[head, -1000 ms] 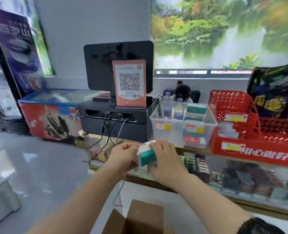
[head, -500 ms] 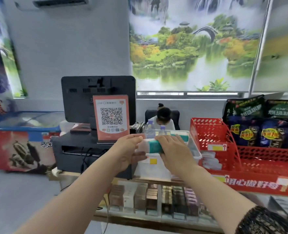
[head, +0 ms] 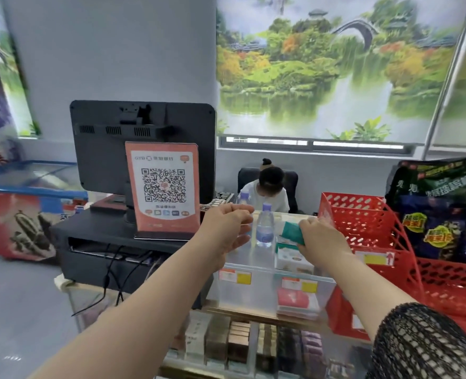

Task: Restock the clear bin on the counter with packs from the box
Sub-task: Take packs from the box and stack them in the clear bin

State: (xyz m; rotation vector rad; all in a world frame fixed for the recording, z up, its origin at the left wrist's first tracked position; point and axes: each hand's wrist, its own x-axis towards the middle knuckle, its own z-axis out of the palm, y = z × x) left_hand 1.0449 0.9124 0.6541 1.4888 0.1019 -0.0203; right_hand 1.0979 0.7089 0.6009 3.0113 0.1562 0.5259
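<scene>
Head view, 1 frame logged. Right hand [head: 325, 242], centre-right of the frame, has fingers curled round a teal pack [head: 292, 233] and grips its right end; the pack is tilted and sits over the right-hand side of the clear bin [head: 249, 298], just above a white pack [head: 292, 259] already lying inside. Left hand [head: 226, 228], centre of the frame, is apart from the pack, fingers curled in with the thumb below, at the bin's left edge; cannot tell whether it grips the rim or holds nothing. Bin stands on the glass counter [head: 133, 299], lower centre, with 2 water bottles in its rear left part, the nearer bottle [head: 264, 228] upright between the 2 hands. A red pack [head: 294, 299] shows through the bin's front wall, lower right. Red basket [head: 363, 222] stands just beside the bin to the right; QR sign [head: 163, 190] leans against the black monitor [head: 108, 149], left of centre.
</scene>
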